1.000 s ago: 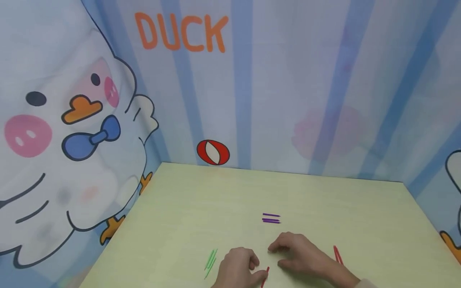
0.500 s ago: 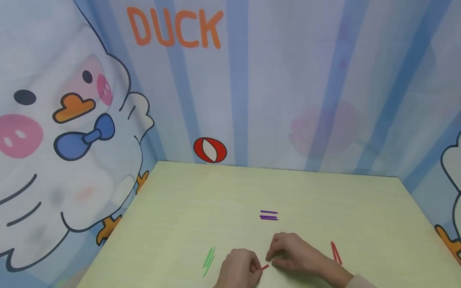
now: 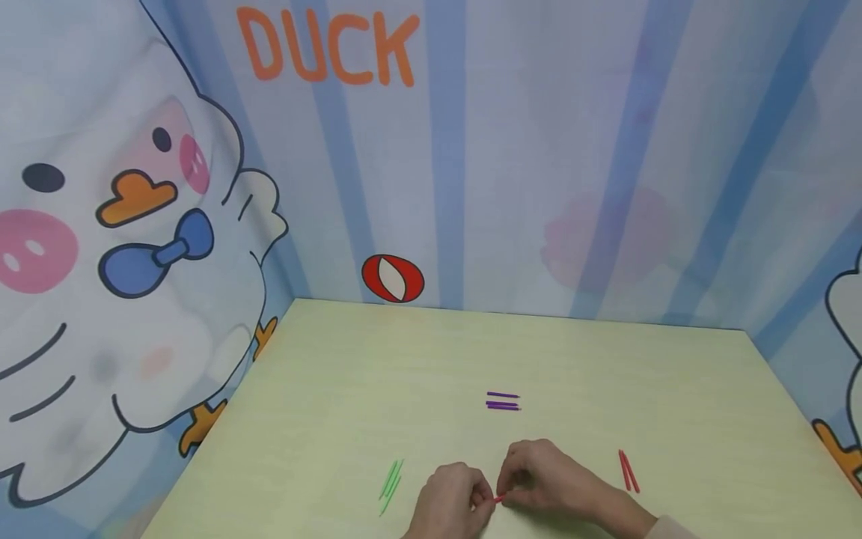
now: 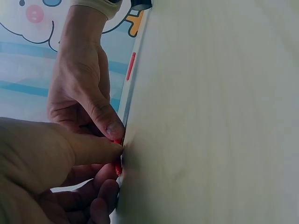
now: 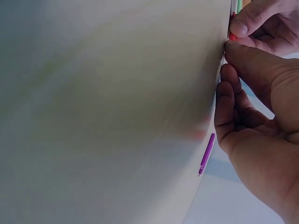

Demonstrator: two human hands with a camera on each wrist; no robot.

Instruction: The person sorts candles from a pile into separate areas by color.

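Note:
A small red pencil-like stick [image 3: 499, 498] lies low over the pale table, between both hands. My left hand [image 3: 453, 500] pinches its left part with thumb and curled fingers; in the left wrist view, red shows beside the left thumb [image 4: 117, 169]. My right hand [image 3: 548, 479] pinches the other end, its thumb and forefinger meeting at the stick. Most of the stick is hidden by the fingertips. In the right wrist view, the fingers of the right hand [image 5: 252, 88] are curled close to the tabletop.
Thin green sticks [image 3: 390, 486] lie left of the hands. Beyond the hands are purple pointed sticks [image 3: 503, 405] side by side. Two red sticks [image 3: 629, 471] lie to the right, near the right forearm. A duck-printed cloth [image 3: 337, 187] stands around the pale table [image 3: 377, 374].
My left hand has turned the red stick from steeply slanted to nearly level. My right hand has come in from the right, and its fingertips have closed on the stick's free end.

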